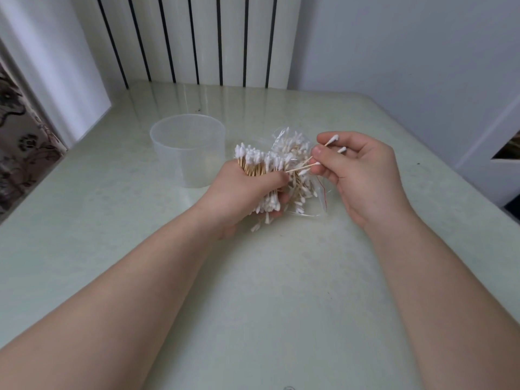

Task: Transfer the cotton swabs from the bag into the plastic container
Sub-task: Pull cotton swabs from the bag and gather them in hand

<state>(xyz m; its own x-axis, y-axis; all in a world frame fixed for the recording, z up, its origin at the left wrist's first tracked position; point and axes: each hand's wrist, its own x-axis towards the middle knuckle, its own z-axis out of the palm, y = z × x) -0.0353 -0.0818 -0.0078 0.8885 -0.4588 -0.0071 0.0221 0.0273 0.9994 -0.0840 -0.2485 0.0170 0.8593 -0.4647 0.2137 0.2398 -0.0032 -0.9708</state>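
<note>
My left hand (pixel 242 192) grips a thick bundle of wooden-stick cotton swabs (pixel 257 163), white tips fanning out above and below the fist. Right behind it lies the clear plastic bag (pixel 304 175) with a red strip, with more swabs inside. My right hand (pixel 357 170) pinches a few swabs (pixel 332 142) between thumb and fingers, just right of the bag. The translucent round plastic container (pixel 187 147) stands upright and looks empty, to the left behind my left hand.
A pale green glossy table (pixel 253 277) carries everything. A white ribbed radiator (pixel 197 38) stands at the far edge. A patterned curtain (pixel 19 136) hangs at the left. The table's right edge drops off near a white wall.
</note>
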